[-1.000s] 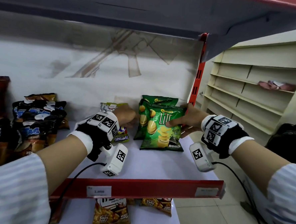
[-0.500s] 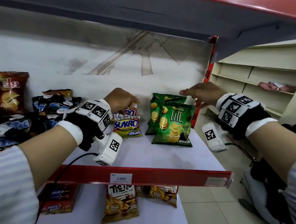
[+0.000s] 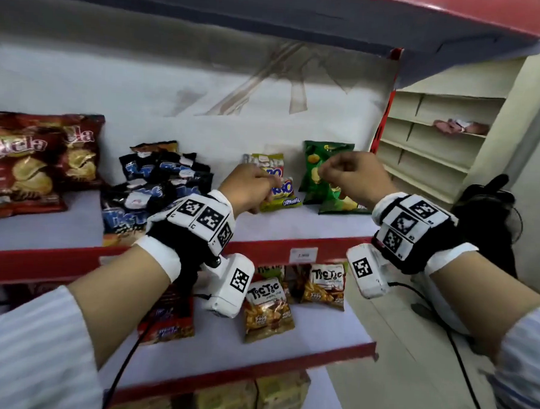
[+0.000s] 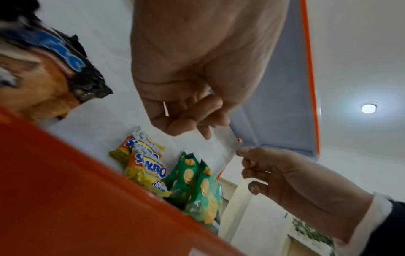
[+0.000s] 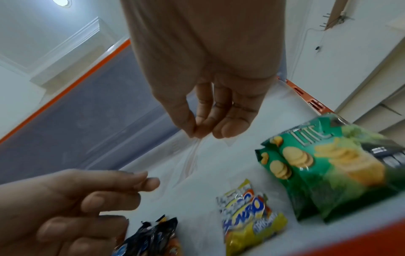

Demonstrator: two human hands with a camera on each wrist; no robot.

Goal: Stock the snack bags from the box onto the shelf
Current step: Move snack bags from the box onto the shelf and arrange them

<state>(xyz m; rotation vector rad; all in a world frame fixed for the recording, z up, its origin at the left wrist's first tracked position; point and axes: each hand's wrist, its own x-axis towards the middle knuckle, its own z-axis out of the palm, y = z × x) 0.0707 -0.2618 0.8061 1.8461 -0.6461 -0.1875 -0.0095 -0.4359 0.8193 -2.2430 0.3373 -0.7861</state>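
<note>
Two green Lite chip bags [image 3: 318, 175] [image 5: 328, 164] stand at the right end of the white shelf [image 3: 293, 221]. Just left of them stand two yellow Sukro bags [image 3: 290, 194] [image 4: 146, 166] [image 5: 252, 218]. My left hand [image 3: 250, 187] [image 4: 186, 112] hovers in front of the Sukro bags with loosely curled fingers and holds nothing. My right hand [image 3: 349, 174] [image 5: 208, 104] hangs in front of the green bags, its thumb near its fingertips, also empty. Neither hand touches a bag. No box is in view.
Black Tic Tac bags [image 3: 159, 181] and dark red chip bags [image 3: 34, 158] fill the shelf's left part. Brown Tic Tic bags [image 3: 269, 305] stand on the shelf below. Cream shelving [image 3: 430, 144] and a black bag [image 3: 483, 211] are to the right.
My right hand left the green bags and my left hand let go of the Sukro bag. Both hands drew back toward me, and my head pulled back from the shelf.
</note>
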